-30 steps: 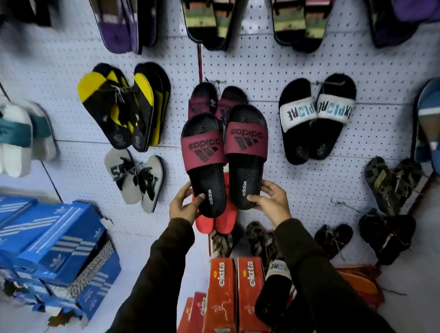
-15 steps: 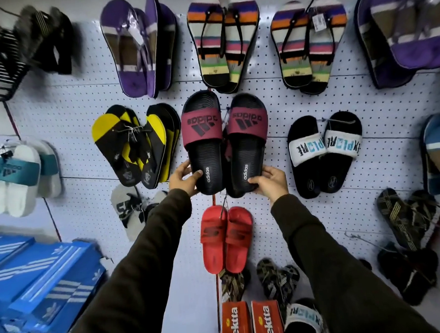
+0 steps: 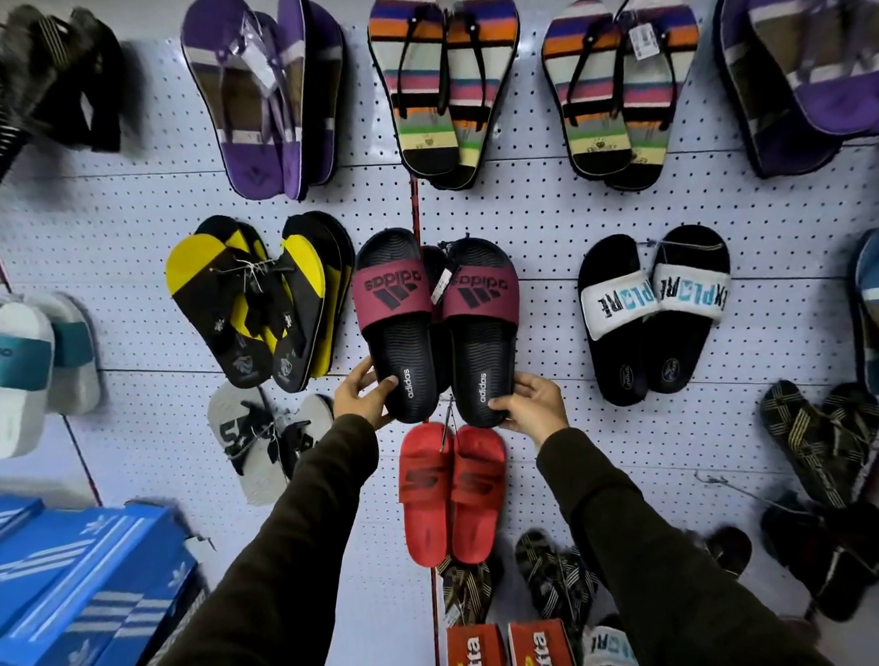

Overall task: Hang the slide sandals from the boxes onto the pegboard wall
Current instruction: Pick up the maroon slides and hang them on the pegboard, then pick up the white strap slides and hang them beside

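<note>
The slide sandals are a black pair with maroon straps, and over the last second they have climbed the pegboard wall point(image 3: 548, 213): a second ago they were held low, covering the red slides, and now they sit in the middle row with their toes up near the hook line. Going left to right, the blue shoe boxes point(image 3: 78, 602) stay stacked at the lower left, the white and teal slides point(image 3: 13, 374) hang at the far left, and the yellow and black flip-flops point(image 3: 255, 303) hang just beside the raised pair. The left hand point(image 3: 361, 396) grips the heel of the left sandal point(image 3: 398, 325), thumb across the footbed and fingers curled behind. A price tag point(image 3: 442, 283) dangles between the two shoes, which seem tied together there. The right hand point(image 3: 529, 404) pinches the heel of the right sandal point(image 3: 483, 330) in the same way. Below them the red slides point(image 3: 452, 491) are now fully uncovered, with the orange boxes point(image 3: 508, 655) at the bottom edge, and the white-strapped black slides point(image 3: 655, 314) hang well to the right. Another dark pair appears to hang behind the held one, so this looks like the intended hook. I cannot tell whether the tie has caught on the hook yet; both hands hold the weight, so the hanging seems near but not finished.
</note>
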Motion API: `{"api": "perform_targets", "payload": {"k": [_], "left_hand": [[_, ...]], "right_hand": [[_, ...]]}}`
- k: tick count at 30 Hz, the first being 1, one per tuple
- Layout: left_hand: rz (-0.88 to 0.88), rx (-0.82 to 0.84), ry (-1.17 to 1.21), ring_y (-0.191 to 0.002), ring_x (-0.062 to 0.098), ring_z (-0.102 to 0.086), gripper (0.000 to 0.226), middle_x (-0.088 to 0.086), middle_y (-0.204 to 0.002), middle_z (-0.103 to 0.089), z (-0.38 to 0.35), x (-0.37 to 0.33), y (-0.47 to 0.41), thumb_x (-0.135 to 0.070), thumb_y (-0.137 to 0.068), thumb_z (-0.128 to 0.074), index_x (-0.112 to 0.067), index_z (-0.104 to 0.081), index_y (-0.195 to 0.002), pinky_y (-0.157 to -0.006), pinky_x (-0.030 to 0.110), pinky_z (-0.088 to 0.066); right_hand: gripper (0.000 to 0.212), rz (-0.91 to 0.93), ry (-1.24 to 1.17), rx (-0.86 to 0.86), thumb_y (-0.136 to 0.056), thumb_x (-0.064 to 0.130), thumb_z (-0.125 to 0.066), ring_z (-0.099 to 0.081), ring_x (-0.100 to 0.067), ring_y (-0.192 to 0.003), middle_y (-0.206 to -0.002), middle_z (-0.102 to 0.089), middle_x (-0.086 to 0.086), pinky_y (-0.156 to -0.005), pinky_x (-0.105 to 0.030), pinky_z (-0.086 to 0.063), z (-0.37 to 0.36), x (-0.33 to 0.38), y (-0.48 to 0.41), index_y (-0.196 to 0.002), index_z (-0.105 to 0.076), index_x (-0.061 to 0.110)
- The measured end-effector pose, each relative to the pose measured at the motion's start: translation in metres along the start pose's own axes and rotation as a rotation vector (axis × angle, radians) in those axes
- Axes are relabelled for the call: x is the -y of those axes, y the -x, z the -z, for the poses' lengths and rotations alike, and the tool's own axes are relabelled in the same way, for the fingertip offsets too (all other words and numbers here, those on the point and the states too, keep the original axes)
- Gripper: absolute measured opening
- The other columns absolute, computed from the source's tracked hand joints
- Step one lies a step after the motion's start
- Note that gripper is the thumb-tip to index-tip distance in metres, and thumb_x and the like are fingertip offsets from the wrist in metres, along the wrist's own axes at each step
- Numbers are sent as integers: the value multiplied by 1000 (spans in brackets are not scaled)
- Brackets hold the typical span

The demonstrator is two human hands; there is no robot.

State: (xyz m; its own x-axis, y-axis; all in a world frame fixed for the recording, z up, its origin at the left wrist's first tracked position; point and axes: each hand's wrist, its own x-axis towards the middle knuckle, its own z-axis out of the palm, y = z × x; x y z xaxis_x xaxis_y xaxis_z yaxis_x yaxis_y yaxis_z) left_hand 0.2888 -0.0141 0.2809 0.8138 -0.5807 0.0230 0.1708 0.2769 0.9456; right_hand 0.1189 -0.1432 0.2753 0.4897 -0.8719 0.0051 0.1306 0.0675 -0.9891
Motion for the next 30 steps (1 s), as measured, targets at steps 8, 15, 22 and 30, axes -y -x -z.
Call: {"api": "perform_targets", "payload": {"k": [8, 15, 22, 30], "left_hand": [[34, -5, -17, -105, 25, -54, 55, 9, -124, -56, -7, 27, 7, 3, -90, -56, -14, -46, -141, -82, 44, -51], [-25, -112, -95, -104, 28, -59, 48, 13, -138, -55, -11, 58, 22, -5, -91, -56, -13, -48, -137, -80, 47, -54], [110, -121, -249, -95, 28, -62, 40, 14, -126, -59, -11, 150, 70, -17, -92, -56, -14, -51, -132, -72, 35, -55], [446, 35, -527, -106, 35, -63, 43, 21, -116, -64, -18, 264, 146, -15, -90, -61, -6, -54, -131, -93, 41, -51]], "right_hand": [[59, -73, -29, 15, -77, -23, -62, -61, -45, -122, -132, -61, -30, -105, -57, -48, 0, -28, -4, -133, -51, -8], [53, -96, -11, 90, -87, -4, -66, -67, -24, -89, -126, -66, -21, -87, -42, -54, 12, -47, 7, -136, -50, 3], [52, -225, 77, 77, -86, 0, -68, -67, -21, -79, -126, -66, -17, -71, -32, -56, 61, -106, 32, -135, -53, 5], [51, -445, 335, -189, -83, 0, -71, -63, -34, -112, -129, -64, -24, -92, -38, -52, 171, -203, 82, -132, -57, 0]]}}
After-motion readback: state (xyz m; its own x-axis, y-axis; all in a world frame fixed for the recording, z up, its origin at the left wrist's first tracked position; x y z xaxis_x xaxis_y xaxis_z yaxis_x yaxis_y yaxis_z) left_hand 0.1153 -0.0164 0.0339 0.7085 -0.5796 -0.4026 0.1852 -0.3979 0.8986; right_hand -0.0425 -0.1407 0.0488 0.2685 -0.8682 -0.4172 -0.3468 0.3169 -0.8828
